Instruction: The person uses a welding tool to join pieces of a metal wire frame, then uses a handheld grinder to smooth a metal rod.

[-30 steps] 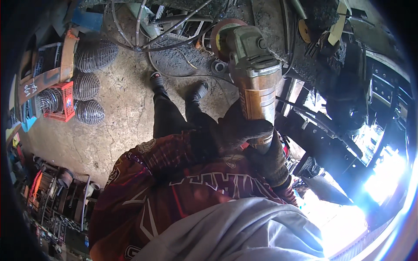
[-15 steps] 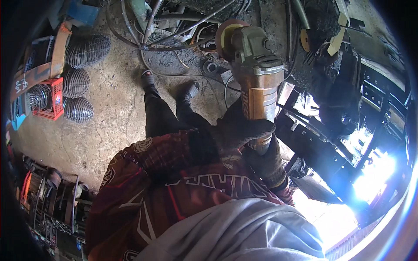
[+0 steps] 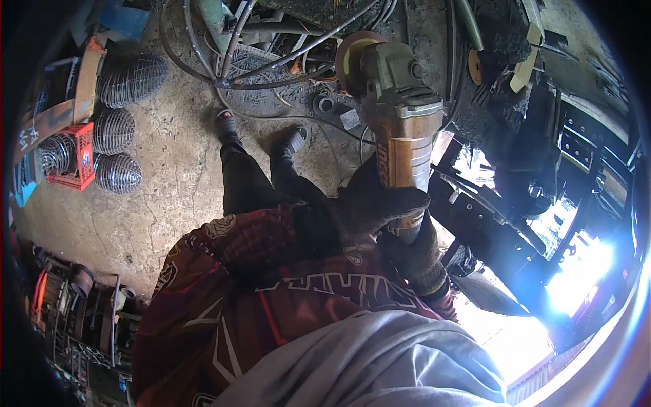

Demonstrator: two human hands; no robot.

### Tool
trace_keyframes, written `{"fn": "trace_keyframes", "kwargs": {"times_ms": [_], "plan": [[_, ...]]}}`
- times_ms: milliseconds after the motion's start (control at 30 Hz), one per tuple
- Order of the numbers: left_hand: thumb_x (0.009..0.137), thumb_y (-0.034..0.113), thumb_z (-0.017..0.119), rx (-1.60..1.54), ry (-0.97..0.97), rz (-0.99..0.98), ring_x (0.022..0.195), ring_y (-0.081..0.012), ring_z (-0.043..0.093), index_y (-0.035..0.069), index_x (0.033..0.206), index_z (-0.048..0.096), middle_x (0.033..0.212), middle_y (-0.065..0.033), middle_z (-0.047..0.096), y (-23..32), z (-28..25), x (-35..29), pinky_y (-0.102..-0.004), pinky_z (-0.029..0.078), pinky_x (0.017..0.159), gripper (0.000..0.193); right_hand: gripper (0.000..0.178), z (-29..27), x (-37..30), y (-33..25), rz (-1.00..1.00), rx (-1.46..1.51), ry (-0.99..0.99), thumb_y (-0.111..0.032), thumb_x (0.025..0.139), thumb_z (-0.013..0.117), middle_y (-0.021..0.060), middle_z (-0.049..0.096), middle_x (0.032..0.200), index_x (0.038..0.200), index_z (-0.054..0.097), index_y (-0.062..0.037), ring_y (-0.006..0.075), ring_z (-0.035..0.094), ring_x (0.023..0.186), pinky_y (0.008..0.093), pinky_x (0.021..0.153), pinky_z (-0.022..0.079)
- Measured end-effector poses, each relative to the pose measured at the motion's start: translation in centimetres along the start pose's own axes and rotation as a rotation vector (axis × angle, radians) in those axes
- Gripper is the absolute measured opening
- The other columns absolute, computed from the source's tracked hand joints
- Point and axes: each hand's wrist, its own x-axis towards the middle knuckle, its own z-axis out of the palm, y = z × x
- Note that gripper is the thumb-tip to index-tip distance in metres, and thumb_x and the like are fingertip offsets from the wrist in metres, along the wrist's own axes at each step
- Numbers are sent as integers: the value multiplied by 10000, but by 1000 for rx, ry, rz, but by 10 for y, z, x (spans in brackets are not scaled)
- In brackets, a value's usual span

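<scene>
An angle grinder (image 3: 409,152) with a worn orange and grey body stands nearly upright in front of me, its head and round disc (image 3: 354,62) at the top. My left hand (image 3: 376,205), in a dark glove, reaches across my body and wraps round the grinder's lower body. Just below, my right hand (image 3: 419,256), also gloved, is closed at the handle's rear end; its fingers are partly hidden. The disc is apart from the things behind it.
Several wire coils (image 3: 132,80) and a red crate (image 3: 81,157) lie on the floor at left. A bent metal-rod frame (image 3: 224,83) and a cable lie ahead. Dark punched steel pieces (image 3: 475,210) stand at right by bright light. Metal stock (image 3: 95,298) is racked at lower left.
The view has shifted slightly, so the floor items sit a little farther left. Both hands keep the same hold on the angle grinder.
</scene>
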Motion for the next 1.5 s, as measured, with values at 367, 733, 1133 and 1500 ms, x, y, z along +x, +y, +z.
{"fn": "trace_keyframes", "kwargs": {"times_ms": [367,733,1133,1500], "plan": [[803,91,824,-18,40,-6,1086,-212,656,46,1370,496,1172,-92,648,-1,6,1,-388,555,939,657,738,-8,0,-19,78,47,-56,-64,737,820,142,695,1251,1407,510,-49,262,681,1164,414,973,539],[799,102,832,15,93,-18,1071,-213,665,44,1370,490,1170,-100,652,0,11,1,-384,562,931,669,742,-12,-1,-12,43,87,-52,-49,724,833,133,702,1241,1399,526,-40,239,687,1140,402,965,547],[801,57,816,-43,95,-22,1068,-206,665,47,1366,488,1146,-93,648,4,16,0,-380,566,917,654,536,-14,-1,-8,-114,44,-32,-152,817,832,126,721,1161,1277,583,-33,229,714,1034,392,899,559],[791,96,837,39,115,-14,1065,-214,677,37,1346,506,1163,-111,659,-2,15,1,-392,570,920,648,743,-17,-2,-16,-20,27,-61,-55,726,826,126,685,1247,1402,519,-23,233,672,1147,393,964,543]]}}
